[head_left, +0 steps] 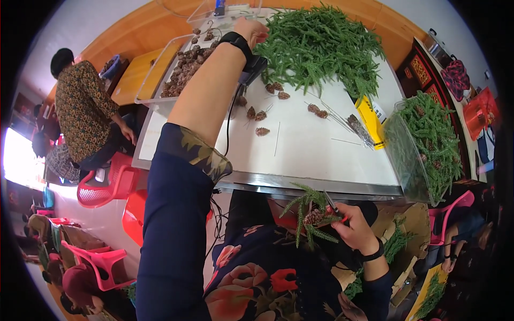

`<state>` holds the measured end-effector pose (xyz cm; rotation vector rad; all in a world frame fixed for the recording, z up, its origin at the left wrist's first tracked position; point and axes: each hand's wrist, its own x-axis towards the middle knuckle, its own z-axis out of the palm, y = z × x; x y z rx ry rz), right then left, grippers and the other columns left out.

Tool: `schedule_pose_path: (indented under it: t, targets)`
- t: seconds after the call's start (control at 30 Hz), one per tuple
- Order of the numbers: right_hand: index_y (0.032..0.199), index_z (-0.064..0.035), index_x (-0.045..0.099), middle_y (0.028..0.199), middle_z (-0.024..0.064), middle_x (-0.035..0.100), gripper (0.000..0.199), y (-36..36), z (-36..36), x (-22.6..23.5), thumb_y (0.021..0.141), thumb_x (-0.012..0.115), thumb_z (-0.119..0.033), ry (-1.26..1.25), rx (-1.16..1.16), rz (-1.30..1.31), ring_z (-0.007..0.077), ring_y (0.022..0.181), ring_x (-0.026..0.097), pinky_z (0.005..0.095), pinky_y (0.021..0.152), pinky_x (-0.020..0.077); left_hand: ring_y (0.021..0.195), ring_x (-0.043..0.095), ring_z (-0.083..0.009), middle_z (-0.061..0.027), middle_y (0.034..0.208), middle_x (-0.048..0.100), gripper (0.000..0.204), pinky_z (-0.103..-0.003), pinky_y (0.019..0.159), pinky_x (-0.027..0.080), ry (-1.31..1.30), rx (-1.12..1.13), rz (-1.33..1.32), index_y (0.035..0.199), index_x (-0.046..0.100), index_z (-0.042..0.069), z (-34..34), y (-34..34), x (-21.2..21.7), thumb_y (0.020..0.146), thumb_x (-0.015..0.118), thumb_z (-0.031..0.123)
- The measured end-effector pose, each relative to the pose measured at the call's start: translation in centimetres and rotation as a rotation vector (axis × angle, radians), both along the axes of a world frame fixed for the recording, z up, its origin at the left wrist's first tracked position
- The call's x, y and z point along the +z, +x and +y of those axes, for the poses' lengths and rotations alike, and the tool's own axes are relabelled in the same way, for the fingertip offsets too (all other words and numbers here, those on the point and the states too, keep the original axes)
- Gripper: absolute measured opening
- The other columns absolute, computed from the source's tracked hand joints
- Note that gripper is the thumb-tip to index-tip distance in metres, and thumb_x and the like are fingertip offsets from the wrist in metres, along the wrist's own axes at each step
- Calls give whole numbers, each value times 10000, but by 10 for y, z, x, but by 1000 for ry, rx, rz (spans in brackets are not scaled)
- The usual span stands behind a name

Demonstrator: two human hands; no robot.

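Observation:
My left hand (251,31) reaches across the table to the left edge of a heap of green artificial sprigs (321,45). Its fingers are bent together, and what they hold, if anything, I cannot make out. Close to my body, past the table's front edge, my right hand (356,230) grips a green sprig (304,199) with a pine cone (313,216) at its middle. A slim metal tool (329,199) with a bit of red at the handle is in the same hand; its kind is unclear. Loose pine cones (262,131) lie on the white tabletop (310,155).
A clear bin of pine cones (184,69) stands left; a clear bin of finished-looking sprigs (428,139) stands right. A yellow packet (370,122) lies beside thin wires (329,112). A dark corded device (252,70) sits beside my left wrist. Another person (85,112) and pink chairs (110,182) are left.

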<state>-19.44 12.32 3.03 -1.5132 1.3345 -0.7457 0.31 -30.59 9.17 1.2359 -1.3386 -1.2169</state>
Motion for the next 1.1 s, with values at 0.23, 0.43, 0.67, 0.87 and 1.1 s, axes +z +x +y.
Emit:
schedule_pose_path:
  t: [0.23,0.43,0.67,0.87,1.1]
  targets:
    - [1015,8,611,850,116,651,240,-3,17,-10,781,565,34,69,-61,-51,148,762,598,274,731,479,648,640,-224,-177,792,651,770,-466,594,483,-94,-17,14,1384,231,-31,-24,4,-19,782,711,-17]
    - [1023,8,606,848,113,647,243,-2,27,-18,784,569,31,166,-103,-78,148,777,591,277,732,477,574,628,-231,-205,758,663,600,-372,494,504,-51,28,-23,1255,406,-116,-7,12,-8,766,740,-23]
    - [1054,10,610,848,107,657,260,3,15,-12,801,552,19,-43,-141,-38,150,748,625,279,699,495,672,619,-145,-50,763,667,146,-331,637,462,199,-175,-26,930,631,103,10,12,5,863,692,217]
    - [1032,19,604,829,157,649,275,-2,-10,-2,760,562,30,-275,-303,93,223,706,643,288,628,474,966,564,-85,13,1038,667,377,-257,868,369,120,-644,-54,1253,600,164,217,-19,-15,938,574,368]
    - [1015,11,592,807,193,607,267,6,-28,-11,750,565,26,-394,-290,311,327,693,609,335,614,457,1063,546,-145,-18,1150,615,235,-252,845,411,-212,-255,19,1152,638,72,323,-21,-87,929,597,133]
